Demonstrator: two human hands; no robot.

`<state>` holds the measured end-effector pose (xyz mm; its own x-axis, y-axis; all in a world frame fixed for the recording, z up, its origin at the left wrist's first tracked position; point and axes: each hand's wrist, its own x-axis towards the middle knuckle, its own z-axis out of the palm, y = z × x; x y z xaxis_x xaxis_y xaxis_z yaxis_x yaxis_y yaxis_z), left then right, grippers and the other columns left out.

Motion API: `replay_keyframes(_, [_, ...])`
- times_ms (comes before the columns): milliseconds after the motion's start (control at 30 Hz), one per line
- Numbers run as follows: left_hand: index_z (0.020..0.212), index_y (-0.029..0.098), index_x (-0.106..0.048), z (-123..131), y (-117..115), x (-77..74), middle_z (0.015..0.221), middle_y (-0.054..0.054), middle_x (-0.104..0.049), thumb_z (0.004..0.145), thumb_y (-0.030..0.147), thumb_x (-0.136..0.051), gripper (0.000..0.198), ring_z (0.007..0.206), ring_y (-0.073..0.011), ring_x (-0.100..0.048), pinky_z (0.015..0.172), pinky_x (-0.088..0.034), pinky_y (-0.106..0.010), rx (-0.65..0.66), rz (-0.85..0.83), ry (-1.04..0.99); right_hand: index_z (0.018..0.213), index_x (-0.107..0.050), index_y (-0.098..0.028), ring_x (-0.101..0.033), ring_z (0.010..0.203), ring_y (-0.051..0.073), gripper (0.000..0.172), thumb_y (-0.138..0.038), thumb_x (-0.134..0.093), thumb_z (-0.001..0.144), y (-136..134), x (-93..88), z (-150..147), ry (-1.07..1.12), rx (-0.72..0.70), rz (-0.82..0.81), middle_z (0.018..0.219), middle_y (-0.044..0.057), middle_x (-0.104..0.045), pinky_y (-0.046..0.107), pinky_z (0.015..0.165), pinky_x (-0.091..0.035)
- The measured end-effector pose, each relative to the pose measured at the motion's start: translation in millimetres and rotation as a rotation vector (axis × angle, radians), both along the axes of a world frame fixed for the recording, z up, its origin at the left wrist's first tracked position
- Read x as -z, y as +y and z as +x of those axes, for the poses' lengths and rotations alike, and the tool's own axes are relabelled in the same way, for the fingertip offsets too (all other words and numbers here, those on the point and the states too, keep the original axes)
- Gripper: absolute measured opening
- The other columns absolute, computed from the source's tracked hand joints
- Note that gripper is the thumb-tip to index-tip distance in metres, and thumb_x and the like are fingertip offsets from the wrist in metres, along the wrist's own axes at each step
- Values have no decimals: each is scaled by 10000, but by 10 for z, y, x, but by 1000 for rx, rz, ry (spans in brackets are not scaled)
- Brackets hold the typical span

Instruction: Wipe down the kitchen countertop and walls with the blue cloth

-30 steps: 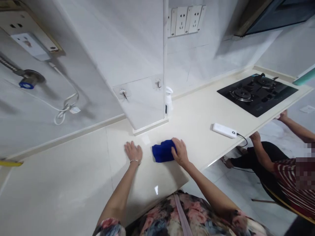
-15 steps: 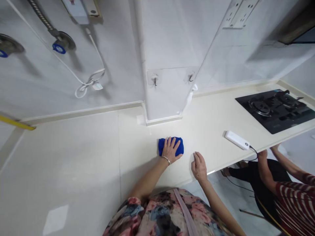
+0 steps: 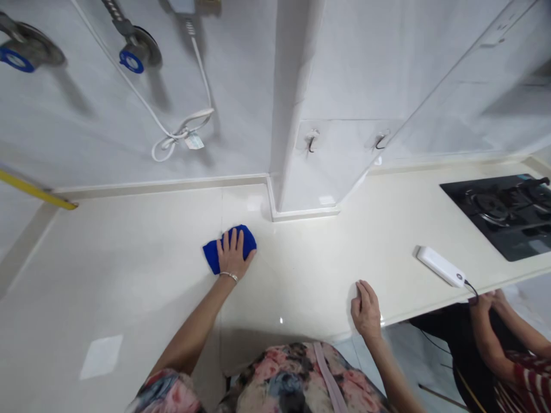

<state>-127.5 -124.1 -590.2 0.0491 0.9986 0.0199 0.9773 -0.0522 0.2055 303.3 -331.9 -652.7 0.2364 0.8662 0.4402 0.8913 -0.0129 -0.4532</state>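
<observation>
A blue cleaning cloth [image 3: 212,254] lies bunched on the cream countertop [image 3: 301,269], just left of the wall column. My left hand [image 3: 233,255] is spread over the cloth and presses it against the surface. Part of the cloth is hidden under my palm and fingers. A bracelet circles my left wrist. Near the front edge of the counter, my right hand [image 3: 365,307] rests on its side with loosely bent fingers, holding nothing.
A white oblong device [image 3: 441,265] with a black cable lies right of my right hand. Beyond it is a black gas stove [image 3: 501,209]. The wall column [image 3: 318,172] juts out at the back. Another person's hands [image 3: 486,301] are below the counter edge.
My left hand has slid the blue cloth leftward along the counter, across to the seam. My right hand has stayed by the front edge. The view has turned slightly left.
</observation>
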Motion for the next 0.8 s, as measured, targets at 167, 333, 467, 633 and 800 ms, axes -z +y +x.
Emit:
replay_keyframes(167, [1651,185,-306,384,251,27,1729,-73,-268,1036,419,-325,658,1615,-335,-99,1308,-7,-573,140,-15,-66,1411,-598,-286,-609,1287,335,473,-284,-481,953,-31,-45,19,42,25,-23,1438,143,-576,630,1063,-566])
replay_keyframes(333, [1625,196,-375,642,1044,60,1697,-64,-349,1041,367,-288,615,1595,-339,-160,1305,-35,-590,131,54,-181,1445,-579,-320,-611,1292,355,487,-323,-474,969,-52,-90,9,35,37,-84,1449,138,-574,641,1039,-579])
replay_keyframes(467, [1582,241,-461,640,1484,84,1656,-55,-424,1040,364,-303,578,1565,-320,-241,1306,-77,-581,182,85,-227,1421,-603,-294,-610,1291,355,453,-347,-460,994,-60,-84,21,6,74,-107,1435,147,-589,627,1034,-577])
replay_keyframes(633, [1543,314,-512,597,1947,115,1603,-59,-484,1039,410,-356,536,1535,-297,-303,1302,-112,-573,141,128,-253,1365,-622,-159,-610,1275,326,414,-320,-464,1018,-73,-70,40,-37,60,-129,1407,192,-603,570,1045,-558])
replay_keyframes(800, [1440,333,-619,592,2416,131,1489,-73,-568,1036,436,-415,464,1416,-281,-427,1257,-210,-535,98,161,-289,1380,-608,-162,-593,1292,326,415,-321,-460,1026,-66,-63,34,-44,70,-130,1414,188,-596,560,1055,-542])
